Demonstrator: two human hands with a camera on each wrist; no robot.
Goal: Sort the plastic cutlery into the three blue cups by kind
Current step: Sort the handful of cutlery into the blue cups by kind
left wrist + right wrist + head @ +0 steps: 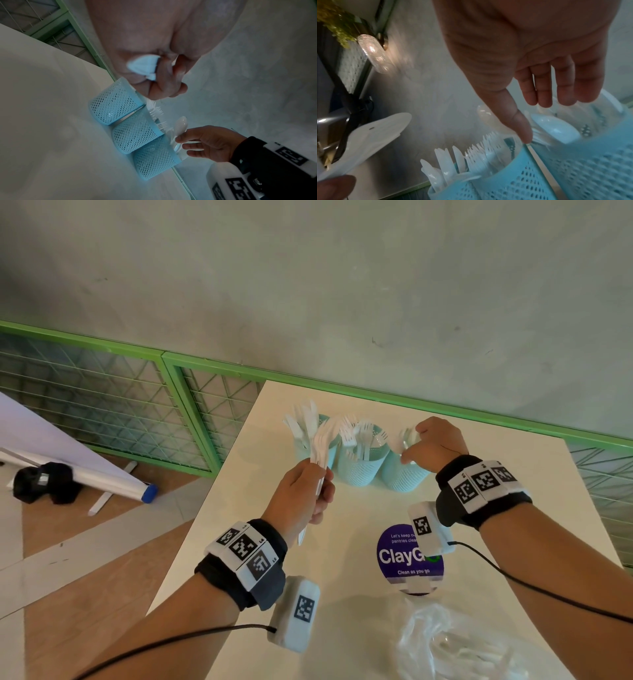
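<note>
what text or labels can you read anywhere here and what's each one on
"ClayG": large white letters on the purple sticker on the table; the rest is hidden by the right wrist camera.
"Let's keep ou... pantries clea...": small line at the sticker's top, cut off.
"Clean as you go": small line at its bottom.
Wristband markers: black-and-white code squares; the tiny characters beside them are too small to read.
Cups and cutlery: no text.

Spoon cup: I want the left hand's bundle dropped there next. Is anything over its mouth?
Yes. The right hand hovers open right above the spoon cup, fingers among the spoons. The left hand grips its bundle nearer the other cups.
</note>
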